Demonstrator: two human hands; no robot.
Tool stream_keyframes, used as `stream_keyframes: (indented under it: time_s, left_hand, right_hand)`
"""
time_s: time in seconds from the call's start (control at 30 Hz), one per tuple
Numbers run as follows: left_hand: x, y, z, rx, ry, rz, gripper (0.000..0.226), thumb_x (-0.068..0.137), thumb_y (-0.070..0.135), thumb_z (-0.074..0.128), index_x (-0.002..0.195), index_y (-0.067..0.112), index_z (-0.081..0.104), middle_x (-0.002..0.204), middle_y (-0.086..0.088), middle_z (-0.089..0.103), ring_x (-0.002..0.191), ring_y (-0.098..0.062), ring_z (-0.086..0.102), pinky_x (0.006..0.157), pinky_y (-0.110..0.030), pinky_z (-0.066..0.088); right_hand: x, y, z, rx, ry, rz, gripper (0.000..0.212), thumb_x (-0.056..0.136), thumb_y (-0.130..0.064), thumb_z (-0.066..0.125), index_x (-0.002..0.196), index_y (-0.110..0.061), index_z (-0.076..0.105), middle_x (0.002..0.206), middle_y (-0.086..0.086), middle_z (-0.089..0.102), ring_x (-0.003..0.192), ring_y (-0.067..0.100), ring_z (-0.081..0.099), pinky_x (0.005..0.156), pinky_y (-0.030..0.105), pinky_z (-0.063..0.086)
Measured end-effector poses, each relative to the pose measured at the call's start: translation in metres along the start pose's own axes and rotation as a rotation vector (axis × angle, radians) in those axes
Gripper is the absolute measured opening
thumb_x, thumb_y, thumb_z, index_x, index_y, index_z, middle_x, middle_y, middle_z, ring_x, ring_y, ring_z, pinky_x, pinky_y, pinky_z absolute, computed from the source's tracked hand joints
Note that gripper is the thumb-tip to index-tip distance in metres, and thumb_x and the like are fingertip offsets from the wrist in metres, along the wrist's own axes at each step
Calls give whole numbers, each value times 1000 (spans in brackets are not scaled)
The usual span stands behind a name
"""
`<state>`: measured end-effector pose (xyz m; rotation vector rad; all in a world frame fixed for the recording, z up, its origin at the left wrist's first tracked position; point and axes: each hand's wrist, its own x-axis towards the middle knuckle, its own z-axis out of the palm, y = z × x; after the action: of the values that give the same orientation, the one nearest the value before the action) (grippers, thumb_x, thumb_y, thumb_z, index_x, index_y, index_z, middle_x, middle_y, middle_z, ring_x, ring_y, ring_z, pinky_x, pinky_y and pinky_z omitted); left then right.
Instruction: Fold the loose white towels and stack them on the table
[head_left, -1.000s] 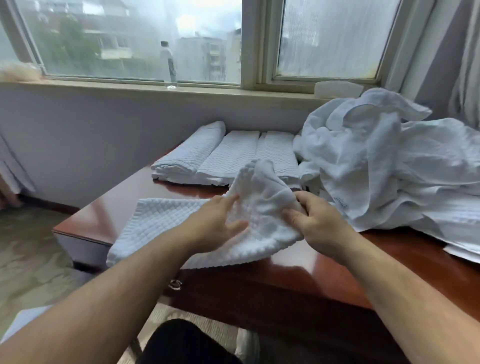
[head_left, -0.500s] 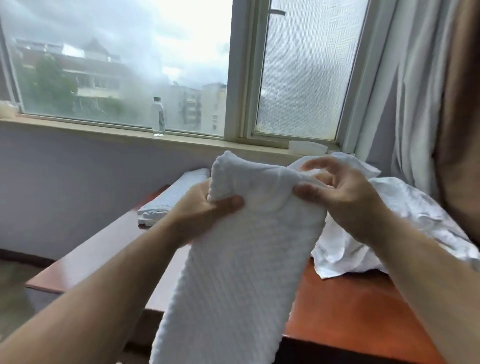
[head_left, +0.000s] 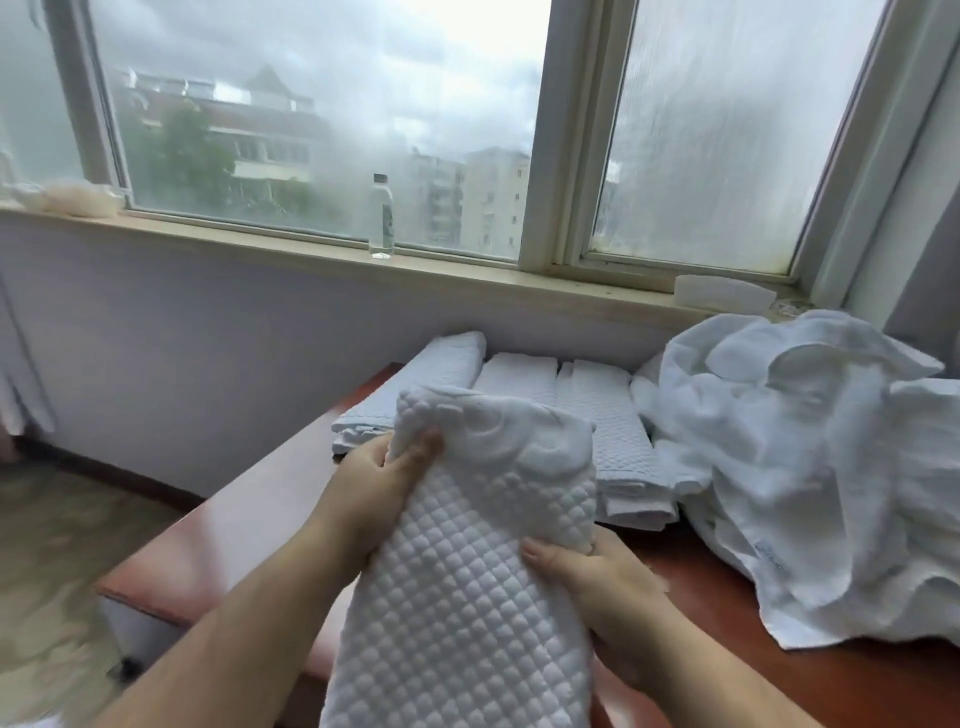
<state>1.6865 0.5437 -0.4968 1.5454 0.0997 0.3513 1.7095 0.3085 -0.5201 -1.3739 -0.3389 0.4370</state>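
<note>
A white quilted towel hangs lengthwise in front of me, above the near edge of the red-brown table. My left hand grips its top left corner, thumb on the front. My right hand holds the right edge lower down, thumb on the front and fingers behind the cloth. The towel's lower end runs out of view at the bottom. Behind it, three folded white towels lie side by side at the back of the table. A heap of loose white towels covers the table's right side.
A window sill runs along the wall behind the table, with a clear plastic bottle and a white block on it. The floor lies to the left of the table's left edge.
The towel was lifted off the table and now hangs upright. My right hand slid from the top edge down the right side. The view dropped slightly, so the folded towels show again.
</note>
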Motion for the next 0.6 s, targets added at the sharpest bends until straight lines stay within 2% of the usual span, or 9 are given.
stream_keyframes:
  time_s: [0.1, 0.2, 0.3, 0.37, 0.47, 0.53, 0.6]
  left_hand:
    - [11, -16, -20, -92, -42, -101, 55, 68, 66, 76, 104, 24, 75, 107, -7, 77, 97, -25, 75, 70, -26, 60]
    - [15, -33, -35, -155, -97, -246, 66, 71, 54, 80, 120, 13, 67, 114, -12, 75, 104, -31, 73, 76, -32, 61]
    - [18, -41, -44, -155, -168, -352, 60, 76, 47, 79, 124, 15, 65, 115, -12, 74, 104, -31, 73, 75, -33, 61]
    - [24, -43, -49, -114, -180, -346, 58, 78, 46, 77, 127, 19, 64, 117, -8, 74, 106, -29, 72, 78, -34, 61]
    - [33, -42, -57, -104, -209, -362, 58, 81, 41, 76, 131, 19, 61, 122, -10, 72, 111, -33, 70, 95, -48, 57]
    - [39, -41, -60, -86, -230, -385, 55, 82, 34, 79, 132, 18, 59, 122, -12, 72, 111, -35, 70, 97, -51, 55]
    - [48, -43, -64, -64, -208, -380, 48, 88, 25, 77, 132, 17, 57, 121, -13, 72, 109, -36, 70, 95, -51, 56]
  right_hand:
    - [30, 2, 11, 5, 63, 4, 19, 83, -5, 75, 101, -3, 75, 106, 22, 75, 99, 39, 73, 89, 50, 59]
    - [62, -1, 15, 35, 68, 30, 28, 84, -11, 75, 110, -3, 71, 107, 20, 75, 98, 39, 73, 87, 50, 59]
    - [96, -10, 20, 79, 96, 12, 23, 90, -9, 71, 112, -2, 69, 106, 19, 76, 96, 38, 74, 78, 46, 62]
    - [121, -18, 21, 108, 144, -12, 21, 92, -10, 70, 112, -6, 69, 106, 17, 76, 95, 37, 75, 81, 50, 61]
    - [158, -30, 22, 137, 194, -31, 20, 92, -12, 71, 112, -10, 69, 104, 14, 77, 94, 36, 75, 85, 54, 60]
    - [180, -34, 22, 122, 219, -6, 22, 92, -13, 71, 114, -9, 69, 102, 13, 78, 92, 35, 76, 84, 52, 60]
    - [195, -32, 20, 153, 161, 45, 26, 94, -16, 70, 117, -5, 66, 104, 16, 77, 93, 36, 75, 80, 49, 61]
